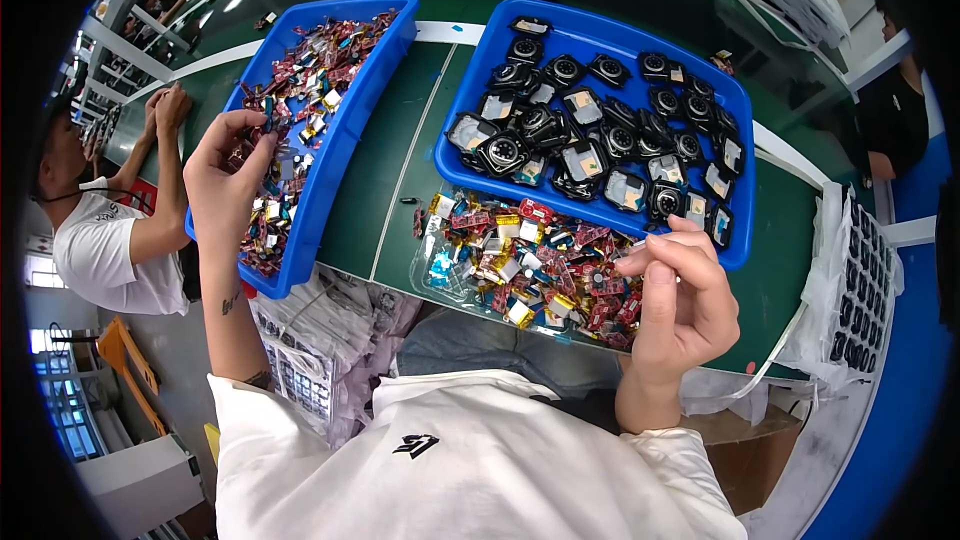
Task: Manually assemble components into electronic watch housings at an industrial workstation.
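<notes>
My left hand (228, 165) is over the left edge of a long blue tray (350, 135) heaped with small red, yellow and white circuit pieces (325, 55). Its thumb and fingertips are drawn together; whatever lies between them blends with the heap behind. On the right, my right hand (685, 295) has its fingers curled in a pinch by the near rim of a wide blue tray (480, 50). A tiny pale bit seems to show at the fingertips, too small to name. Black watch cases (505, 150) with round sensor backs or open insides fill that tray.
Between my hands, more circuit pieces (520, 255) lie piled in a clear plastic tray (440, 285) at the green table's (400, 150) near edge. Another person (120, 250) works at the left. Trays of dark parts (860, 290) stand stacked at the right.
</notes>
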Demonstrator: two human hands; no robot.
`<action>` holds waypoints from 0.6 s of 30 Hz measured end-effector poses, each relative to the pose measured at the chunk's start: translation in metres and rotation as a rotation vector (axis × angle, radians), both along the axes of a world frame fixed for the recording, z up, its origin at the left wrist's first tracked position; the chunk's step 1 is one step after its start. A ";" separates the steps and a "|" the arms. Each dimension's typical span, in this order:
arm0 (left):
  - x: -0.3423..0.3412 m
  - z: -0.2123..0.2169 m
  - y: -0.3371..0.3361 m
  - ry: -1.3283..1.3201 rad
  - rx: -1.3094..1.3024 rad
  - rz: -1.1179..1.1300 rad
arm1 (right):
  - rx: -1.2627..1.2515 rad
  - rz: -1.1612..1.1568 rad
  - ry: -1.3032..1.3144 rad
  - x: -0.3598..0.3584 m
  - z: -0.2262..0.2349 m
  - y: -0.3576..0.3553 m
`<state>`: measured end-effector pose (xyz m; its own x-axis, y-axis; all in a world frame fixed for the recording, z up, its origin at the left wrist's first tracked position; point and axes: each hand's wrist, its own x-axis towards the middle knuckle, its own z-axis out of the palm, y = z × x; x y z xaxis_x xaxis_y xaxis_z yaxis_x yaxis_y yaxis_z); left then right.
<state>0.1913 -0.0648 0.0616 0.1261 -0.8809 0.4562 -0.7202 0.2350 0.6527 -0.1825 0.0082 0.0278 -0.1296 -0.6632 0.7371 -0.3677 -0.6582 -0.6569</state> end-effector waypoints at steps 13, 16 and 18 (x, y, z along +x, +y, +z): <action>-0.166 -0.008 0.023 -0.280 -0.222 -0.792 | 0.088 0.023 0.216 0.003 0.004 -0.004; -0.176 -0.016 0.023 -0.357 -0.148 -0.803 | 0.125 0.028 0.366 0.001 0.006 -0.004; -0.176 -0.018 0.023 -0.361 -0.125 -0.811 | 0.139 0.046 0.442 0.003 0.008 -0.002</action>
